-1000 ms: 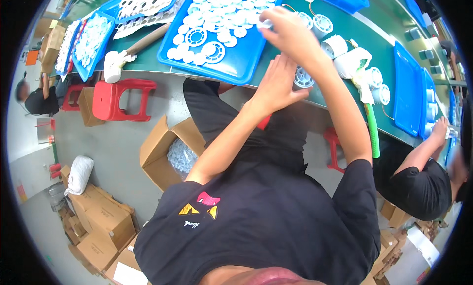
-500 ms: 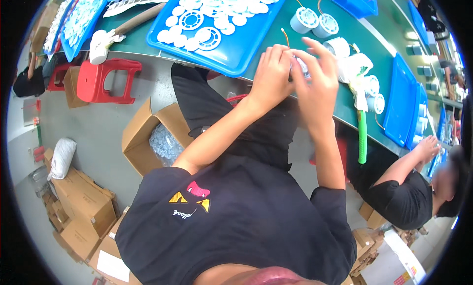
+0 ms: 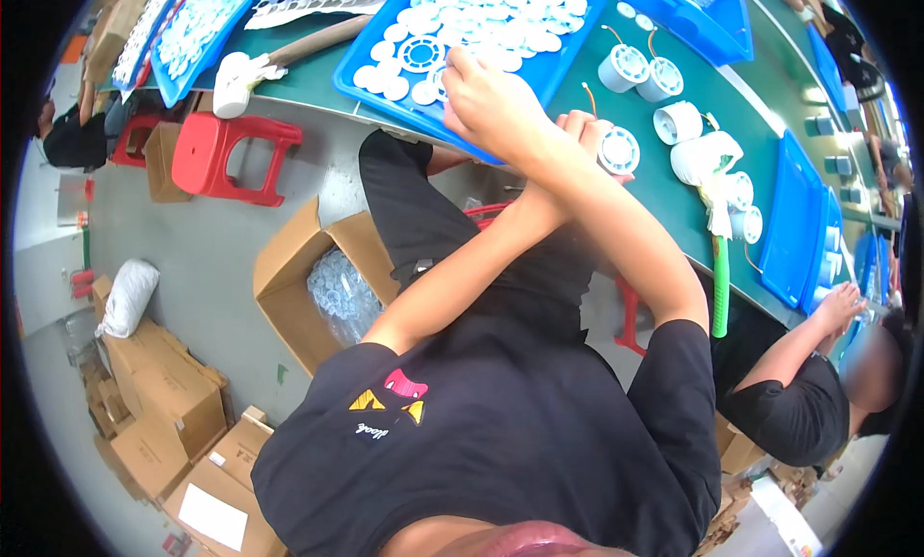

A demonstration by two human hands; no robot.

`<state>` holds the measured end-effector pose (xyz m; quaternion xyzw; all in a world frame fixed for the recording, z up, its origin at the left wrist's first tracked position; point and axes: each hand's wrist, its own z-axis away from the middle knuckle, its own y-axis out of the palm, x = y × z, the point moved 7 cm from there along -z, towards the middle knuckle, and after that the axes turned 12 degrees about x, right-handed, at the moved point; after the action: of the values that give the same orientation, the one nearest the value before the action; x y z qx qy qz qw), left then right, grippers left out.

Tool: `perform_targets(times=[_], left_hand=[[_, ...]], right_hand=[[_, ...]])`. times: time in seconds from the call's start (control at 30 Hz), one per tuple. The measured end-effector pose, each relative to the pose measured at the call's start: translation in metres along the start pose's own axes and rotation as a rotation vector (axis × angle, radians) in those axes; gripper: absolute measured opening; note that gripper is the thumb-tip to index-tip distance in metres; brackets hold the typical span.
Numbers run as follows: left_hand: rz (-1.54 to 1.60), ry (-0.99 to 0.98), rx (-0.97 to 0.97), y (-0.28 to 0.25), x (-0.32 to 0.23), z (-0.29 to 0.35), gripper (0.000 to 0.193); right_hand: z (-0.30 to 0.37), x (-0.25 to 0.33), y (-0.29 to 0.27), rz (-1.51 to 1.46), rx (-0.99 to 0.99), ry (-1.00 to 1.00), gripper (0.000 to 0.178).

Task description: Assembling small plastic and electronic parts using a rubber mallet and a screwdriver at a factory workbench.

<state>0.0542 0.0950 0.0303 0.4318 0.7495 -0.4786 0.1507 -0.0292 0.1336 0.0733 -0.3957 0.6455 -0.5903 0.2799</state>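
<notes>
My left hand [image 3: 584,133] grips a white cylindrical housing [image 3: 619,151] with a slotted round face, near the table's front edge. A short brown wire rises beside it. My right arm crosses over the left one. Over the blue tray [image 3: 462,145] at the left, my right hand [image 3: 491,100] is closed, its fingertips by a white slotted ring [image 3: 439,83] that it partly covers. Whether it pinches anything is hidden. Loose white discs [image 3: 510,18] and another slotted ring [image 3: 421,53] lie in that tray.
Several white housings [image 3: 624,68] stand at the right beside a green-handled hammer [image 3: 720,287] with a wrapped head. A wooden-handled mallet [image 3: 318,41] lies left. Beyond are a blue bin [image 3: 707,37], a red stool [image 3: 226,157], a carton [image 3: 289,278] and a co-worker [image 3: 799,403].
My right hand has left the housing and moved left across my left arm to the tray. My left hand keeps the housing, its slotted face now visible. The whole view has shifted slightly.
</notes>
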Motion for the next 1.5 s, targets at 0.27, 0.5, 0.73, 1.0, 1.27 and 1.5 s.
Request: perform_targets(times=[0.27, 0.5, 0.73, 1.0, 1.27, 1.5], left_hand=[[0.045, -0.075, 0.093, -0.004, 0.007, 0.002, 0.065], [0.07, -0.087, 0.146, -0.009, -0.002, -0.004, 0.068], [0.091, -0.066, 0.173, -0.007, -0.001, -0.004, 0.069], [0.211, -0.057, 0.337, -0.01, 0.001, -0.006, 0.065], [0.222, -0.06, 0.293, -0.01, 0.004, -0.004, 0.068], [0.209, -0.097, 0.306, -0.009, 0.002, -0.002, 0.076]], right_hand=[[0.154, -0.061, -0.094, -0.357, -0.285, 0.435, 0.023], [0.263, -0.078, -0.03, -0.134, -0.089, 0.646, 0.033], [0.26, -0.072, -0.024, -0.082, -0.347, 0.763, 0.035], [0.205, -0.061, -0.073, -0.328, -0.4, 0.217, 0.062], [0.196, -0.083, -0.078, -0.326, -0.074, 0.211, 0.057], [0.193, -0.089, -0.074, -0.367, -0.053, 0.222, 0.054]])
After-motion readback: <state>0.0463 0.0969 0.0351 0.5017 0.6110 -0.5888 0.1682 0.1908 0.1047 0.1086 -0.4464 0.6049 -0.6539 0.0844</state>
